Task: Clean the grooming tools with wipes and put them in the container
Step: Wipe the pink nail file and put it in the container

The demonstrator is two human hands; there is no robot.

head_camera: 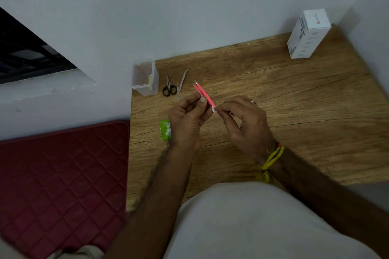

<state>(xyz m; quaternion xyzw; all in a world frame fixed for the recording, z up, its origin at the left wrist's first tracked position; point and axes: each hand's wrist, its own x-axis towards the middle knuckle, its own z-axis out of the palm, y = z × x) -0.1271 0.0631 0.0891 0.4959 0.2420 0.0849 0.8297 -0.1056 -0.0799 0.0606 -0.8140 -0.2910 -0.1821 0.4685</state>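
Observation:
My left hand [186,118] pinches pink tweezers [203,93] near their middle, tips pointing away and up to the left. At the near end of the tweezers, my right hand [242,120] presses a small white wipe [214,108]. A clear plastic container [145,76] stands at the table's far left corner with a yellowish tool inside. Small black-handled scissors [169,88] and a metal nail clipper [181,82] lie on the table right of the container. A green wipe packet [165,130] lies just left of my left hand.
A white cardboard box [307,34] stands at the far right of the wooden table [294,101], against the wall. A dark red quilted cushion [63,174] lies left of the table's edge.

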